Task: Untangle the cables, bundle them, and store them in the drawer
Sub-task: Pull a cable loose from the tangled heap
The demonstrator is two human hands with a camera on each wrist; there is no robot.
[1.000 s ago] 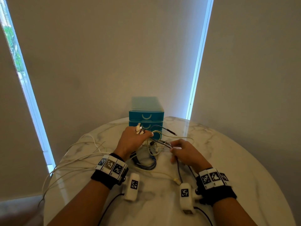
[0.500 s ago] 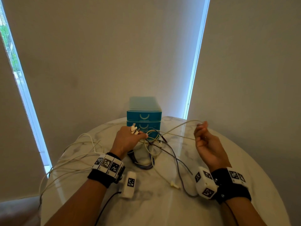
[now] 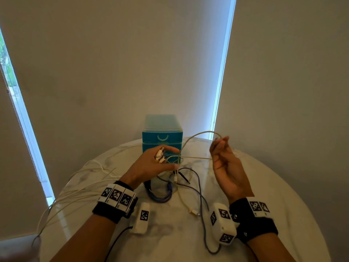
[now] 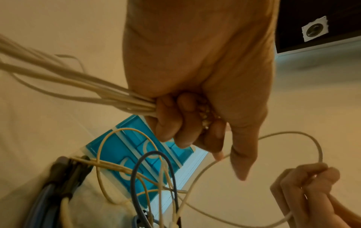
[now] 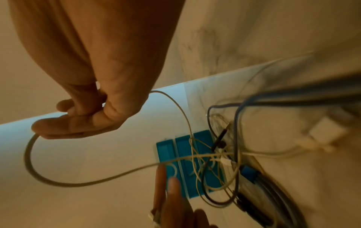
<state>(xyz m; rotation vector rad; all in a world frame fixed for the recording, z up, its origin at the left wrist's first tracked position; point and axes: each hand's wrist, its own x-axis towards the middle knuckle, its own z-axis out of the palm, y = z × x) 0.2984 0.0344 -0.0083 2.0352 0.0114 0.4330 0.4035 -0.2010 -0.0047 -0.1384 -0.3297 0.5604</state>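
A teal drawer unit [image 3: 162, 136] stands at the back of the round marble table [image 3: 264, 205], all drawers closed. In front of it my left hand [image 3: 151, 163] grips a bunch of white cables [image 4: 82, 91] by their plug ends [image 3: 159, 155]; the cables trail off to the left. My right hand [image 3: 224, 163], raised at the right, pinches a cream braided cable [image 3: 198, 134] that loops back toward the tangle [image 3: 177, 178]. That tangle of purple, dark and white cables lies on the table between my hands. In the right wrist view the cream cable [image 5: 29, 157] curves under my fingers [image 5: 68, 125].
A coiled blue cable [image 3: 160, 195] lies below my left hand. A loose white plug end [image 3: 194, 212] rests mid-table. A thin purple cable [image 3: 204, 224] runs toward the front edge. White cables [image 3: 56, 195] hang over the table's left edge. Walls and window strips stand behind.
My right hand left the tangle and rose up and right, pulling the cream cable out into a long loop. My left hand stayed near the drawers holding the bunch of plugs.
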